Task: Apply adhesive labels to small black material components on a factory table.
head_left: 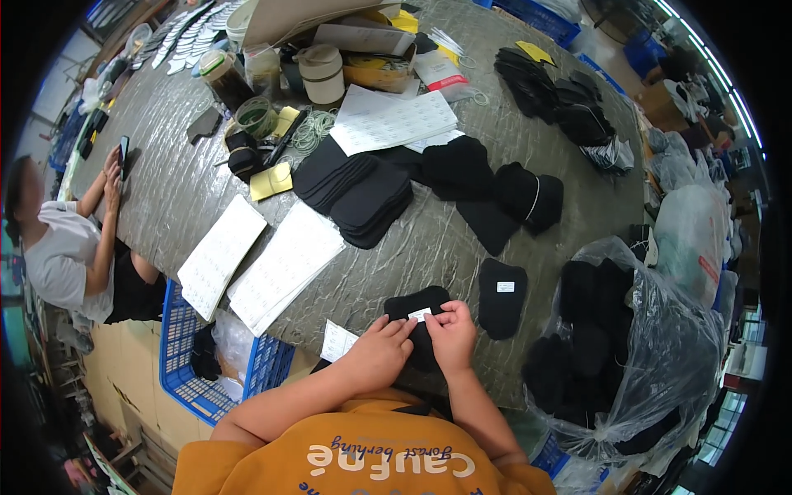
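A: In the head view, where are the person's hands?

B: Both are at the near edge of the grey, plastic-covered table, over a flat black fabric pad with rounded corners. A small white rectangular label lies across that pad, between the fingertips.

A: How does the left hand stand?

B: Its fingers are close together and slightly bent, their tips at the label's left side; whether they grip it cannot be told.

A: And the right hand?

B: It is partly curled, thumb and index finger near each other at the label's right side (pinching or only pressing, the view does not settle it).

A: What is nearby?

B: To the right lies 1 more black pad, apart from the first, with a white printed sticker on it. Beyond that sits a clear plastic bag with black pieces inside. To the left, 2 stacks of white printed sheets lie side by side.
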`<act>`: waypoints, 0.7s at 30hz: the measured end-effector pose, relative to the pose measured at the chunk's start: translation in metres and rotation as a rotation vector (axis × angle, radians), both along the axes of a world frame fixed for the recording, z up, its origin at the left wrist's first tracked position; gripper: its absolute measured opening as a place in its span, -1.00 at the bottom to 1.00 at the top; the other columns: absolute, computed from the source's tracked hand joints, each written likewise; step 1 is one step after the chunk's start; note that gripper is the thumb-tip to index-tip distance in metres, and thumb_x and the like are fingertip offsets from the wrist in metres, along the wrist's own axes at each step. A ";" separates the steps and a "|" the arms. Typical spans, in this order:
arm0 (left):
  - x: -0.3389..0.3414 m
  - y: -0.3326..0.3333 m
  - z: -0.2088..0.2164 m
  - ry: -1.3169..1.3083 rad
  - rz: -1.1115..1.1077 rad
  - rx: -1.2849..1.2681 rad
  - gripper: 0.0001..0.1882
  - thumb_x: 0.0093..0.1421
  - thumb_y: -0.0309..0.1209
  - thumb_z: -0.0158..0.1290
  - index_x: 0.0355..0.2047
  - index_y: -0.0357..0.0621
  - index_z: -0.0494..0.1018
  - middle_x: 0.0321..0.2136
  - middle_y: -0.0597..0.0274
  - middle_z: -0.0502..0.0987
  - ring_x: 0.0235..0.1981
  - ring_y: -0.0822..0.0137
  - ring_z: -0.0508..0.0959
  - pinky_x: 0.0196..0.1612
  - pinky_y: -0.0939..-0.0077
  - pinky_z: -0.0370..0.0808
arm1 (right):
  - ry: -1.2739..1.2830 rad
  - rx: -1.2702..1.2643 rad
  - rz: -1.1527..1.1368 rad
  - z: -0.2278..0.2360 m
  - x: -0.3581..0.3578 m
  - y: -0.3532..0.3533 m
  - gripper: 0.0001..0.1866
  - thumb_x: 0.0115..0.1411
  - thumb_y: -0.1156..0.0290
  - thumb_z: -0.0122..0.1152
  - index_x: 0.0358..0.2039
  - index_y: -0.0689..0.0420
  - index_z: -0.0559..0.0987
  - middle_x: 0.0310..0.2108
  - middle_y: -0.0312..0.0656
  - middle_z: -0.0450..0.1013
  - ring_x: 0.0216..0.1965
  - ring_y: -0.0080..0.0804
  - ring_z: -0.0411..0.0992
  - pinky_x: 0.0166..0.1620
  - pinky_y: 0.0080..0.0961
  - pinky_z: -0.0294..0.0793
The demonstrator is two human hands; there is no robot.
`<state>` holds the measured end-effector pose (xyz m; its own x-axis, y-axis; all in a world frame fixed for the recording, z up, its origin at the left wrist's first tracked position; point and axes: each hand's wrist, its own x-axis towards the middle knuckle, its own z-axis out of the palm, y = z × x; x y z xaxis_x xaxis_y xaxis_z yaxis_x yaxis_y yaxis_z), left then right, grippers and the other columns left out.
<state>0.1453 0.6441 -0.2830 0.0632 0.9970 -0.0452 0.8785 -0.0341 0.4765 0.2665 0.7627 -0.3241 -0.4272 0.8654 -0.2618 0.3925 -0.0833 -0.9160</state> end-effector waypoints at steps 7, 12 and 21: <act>0.000 0.001 0.001 0.034 -0.006 -0.011 -0.77 0.04 -0.39 -0.07 -0.35 -0.30 0.44 0.07 -0.13 0.36 0.08 0.07 0.37 0.19 0.10 0.21 | -0.241 0.141 0.065 0.007 -0.005 0.004 -0.68 -0.05 0.42 0.37 -0.31 0.18 0.44 -0.60 -0.19 0.46 -0.59 -0.37 0.45 -0.45 -0.46 0.42; 0.000 0.002 0.001 0.052 -0.012 -0.035 -0.77 0.05 -0.40 -0.08 -0.34 -0.28 0.44 0.08 -0.13 0.36 0.07 0.07 0.38 0.17 0.05 0.22 | -0.293 0.230 0.108 0.021 -0.011 0.007 -0.67 -0.05 0.38 0.38 -0.32 0.17 0.44 -0.66 -0.21 0.38 -0.62 -0.34 0.40 -0.48 -0.40 0.40; 0.003 0.003 0.000 0.066 -0.009 -0.021 -0.80 0.06 -0.40 -0.08 -0.37 -0.26 0.43 0.08 -0.14 0.36 0.05 0.07 0.40 0.13 0.01 0.25 | -0.229 0.237 0.123 -0.002 -0.004 0.012 -0.65 -0.04 0.33 0.39 -0.32 0.17 0.44 -0.66 -0.19 0.34 -0.62 -0.26 0.35 -0.49 -0.38 0.36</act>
<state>0.1483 0.6471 -0.2834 0.0679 0.9952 -0.0703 0.9078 -0.0323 0.4181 0.2623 0.7746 -0.3260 -0.4859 0.8591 -0.1608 0.5841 0.1823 -0.7909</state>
